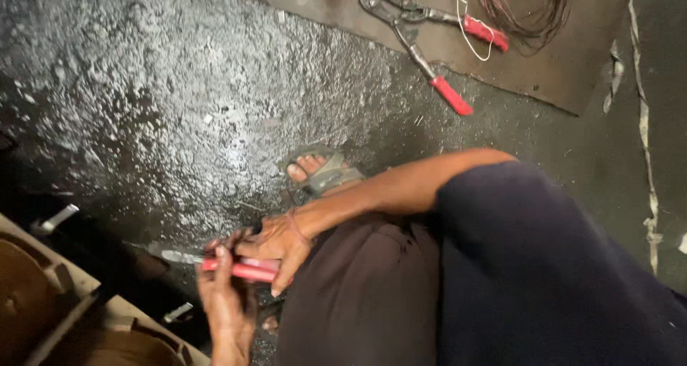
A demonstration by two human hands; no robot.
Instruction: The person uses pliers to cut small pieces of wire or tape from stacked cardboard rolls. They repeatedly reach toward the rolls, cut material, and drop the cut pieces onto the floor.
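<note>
Both of my hands meet low in the middle of the view, over a dark, shiny floor. My right hand [278, 243] reaches in from the right, its fingers wrapped over the red handles of a small plier-like tool [247, 270]. My left hand [226, 300] comes up from below and grips the same red handles from underneath. The tool's grey metal jaws [172, 255] stick out to the left of my hands. Whether anything sits between the jaws is too dark to tell.
My foot in a grey sandal [323, 173] rests on the floor just above my hands. A large red-handled cutter [422, 40] and a coil of thin wire [529, 8] lie on a grey sheet [572, 65] at the top. Tan frame pieces [50, 294] stand at the lower left.
</note>
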